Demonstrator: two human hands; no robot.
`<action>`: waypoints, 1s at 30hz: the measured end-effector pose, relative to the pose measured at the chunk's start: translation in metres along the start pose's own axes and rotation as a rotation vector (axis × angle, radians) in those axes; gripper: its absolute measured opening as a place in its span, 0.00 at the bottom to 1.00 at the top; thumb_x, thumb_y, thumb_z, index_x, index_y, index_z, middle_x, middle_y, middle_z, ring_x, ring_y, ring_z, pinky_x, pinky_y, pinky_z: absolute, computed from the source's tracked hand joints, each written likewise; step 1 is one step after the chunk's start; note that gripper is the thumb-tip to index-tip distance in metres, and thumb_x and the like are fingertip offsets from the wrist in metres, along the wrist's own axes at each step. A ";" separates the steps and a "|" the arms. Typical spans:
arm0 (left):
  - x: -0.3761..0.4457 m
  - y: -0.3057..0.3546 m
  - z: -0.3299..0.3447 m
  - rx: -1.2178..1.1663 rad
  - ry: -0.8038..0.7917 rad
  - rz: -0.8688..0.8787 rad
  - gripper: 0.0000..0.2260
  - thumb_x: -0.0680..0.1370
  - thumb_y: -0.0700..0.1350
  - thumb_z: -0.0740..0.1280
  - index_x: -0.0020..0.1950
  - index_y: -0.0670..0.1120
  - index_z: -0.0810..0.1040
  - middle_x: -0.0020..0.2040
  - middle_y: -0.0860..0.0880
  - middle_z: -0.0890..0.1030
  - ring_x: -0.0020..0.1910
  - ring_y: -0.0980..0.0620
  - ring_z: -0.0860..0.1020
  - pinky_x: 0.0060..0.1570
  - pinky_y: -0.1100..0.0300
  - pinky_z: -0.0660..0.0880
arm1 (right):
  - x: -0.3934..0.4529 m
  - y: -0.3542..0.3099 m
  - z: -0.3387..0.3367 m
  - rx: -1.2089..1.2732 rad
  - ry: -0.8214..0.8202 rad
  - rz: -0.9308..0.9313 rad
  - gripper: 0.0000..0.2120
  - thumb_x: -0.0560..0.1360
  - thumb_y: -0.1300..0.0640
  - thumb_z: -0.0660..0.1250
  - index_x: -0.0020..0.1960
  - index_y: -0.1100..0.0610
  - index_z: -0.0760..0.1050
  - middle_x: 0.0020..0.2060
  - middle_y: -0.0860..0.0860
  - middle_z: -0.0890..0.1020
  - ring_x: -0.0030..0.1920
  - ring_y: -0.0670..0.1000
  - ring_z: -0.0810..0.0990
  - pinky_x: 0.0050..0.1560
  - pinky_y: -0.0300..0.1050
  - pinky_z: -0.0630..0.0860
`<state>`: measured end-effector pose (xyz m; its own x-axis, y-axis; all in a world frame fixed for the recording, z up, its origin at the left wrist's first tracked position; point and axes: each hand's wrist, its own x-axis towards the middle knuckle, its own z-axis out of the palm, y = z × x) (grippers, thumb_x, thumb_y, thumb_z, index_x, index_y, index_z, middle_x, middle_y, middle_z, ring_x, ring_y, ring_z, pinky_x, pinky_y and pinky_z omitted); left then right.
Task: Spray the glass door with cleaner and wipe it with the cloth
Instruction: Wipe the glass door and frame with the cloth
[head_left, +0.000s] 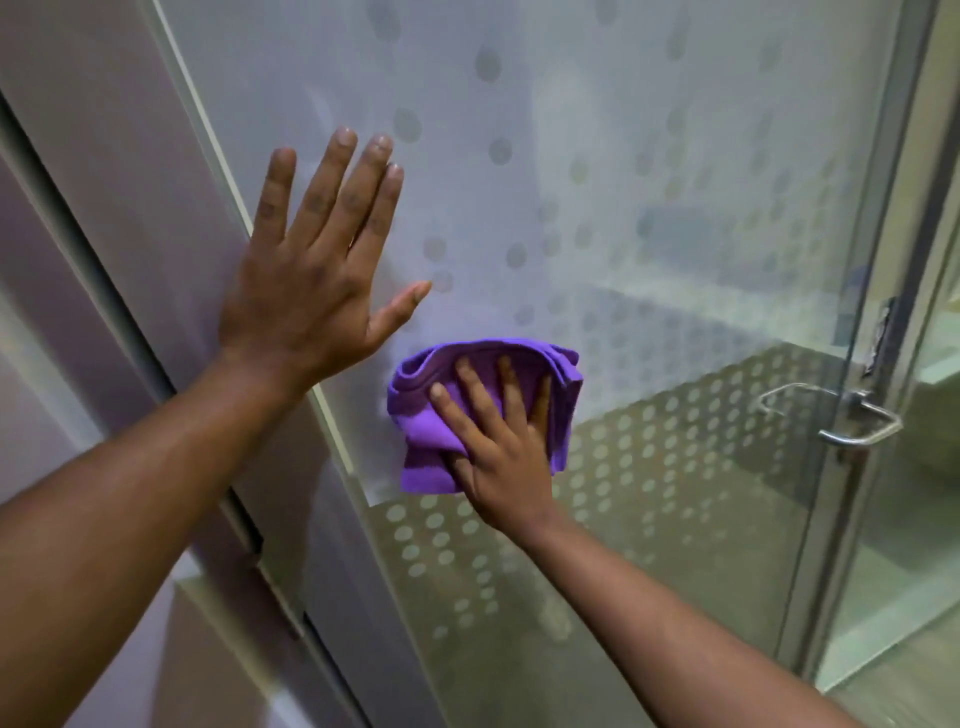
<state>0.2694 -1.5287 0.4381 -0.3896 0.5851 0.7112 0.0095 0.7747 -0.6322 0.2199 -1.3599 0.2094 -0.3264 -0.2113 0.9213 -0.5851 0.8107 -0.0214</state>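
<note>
The glass door (649, 218) fills most of the head view, frosted with a pattern of dots that thins out lower down. My right hand (498, 447) presses a folded purple cloth (421, 436) flat against the glass near the middle, fingers spread over it. My left hand (311, 270) lies flat and empty on the door's left edge, fingers apart and pointing up. No spray bottle shows in view.
A metal lever handle (857, 421) sits on the door's right edge, beside a metal frame post (893, 208). A pale wall panel and a dark door jamb (104, 291) run down the left. Blurred room shapes show through the glass.
</note>
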 end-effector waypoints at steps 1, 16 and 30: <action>-0.001 0.000 0.000 -0.003 0.003 -0.007 0.37 0.86 0.64 0.48 0.86 0.40 0.47 0.87 0.39 0.49 0.87 0.37 0.48 0.83 0.32 0.46 | -0.005 0.022 -0.002 -0.037 -0.026 -0.112 0.34 0.80 0.43 0.61 0.84 0.42 0.57 0.86 0.43 0.48 0.86 0.57 0.42 0.78 0.76 0.48; 0.002 -0.003 -0.001 0.003 0.078 -0.076 0.39 0.86 0.65 0.51 0.86 0.39 0.48 0.87 0.39 0.52 0.86 0.37 0.51 0.82 0.31 0.50 | 0.040 0.060 -0.036 -0.029 0.051 0.016 0.34 0.80 0.47 0.60 0.84 0.45 0.56 0.84 0.48 0.56 0.86 0.57 0.47 0.77 0.79 0.47; 0.011 -0.051 -0.018 -0.004 0.131 -0.313 0.39 0.82 0.64 0.55 0.86 0.40 0.55 0.86 0.39 0.55 0.86 0.38 0.54 0.81 0.32 0.51 | 0.223 0.113 -0.121 -0.156 0.073 -0.318 0.28 0.84 0.43 0.53 0.84 0.44 0.59 0.85 0.48 0.58 0.85 0.58 0.53 0.78 0.75 0.51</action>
<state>0.2809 -1.5579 0.4838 -0.2523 0.3441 0.9044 -0.0881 0.9226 -0.3756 0.1706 -1.2493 0.4597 -0.0890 -0.4315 0.8977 -0.5267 0.7853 0.3253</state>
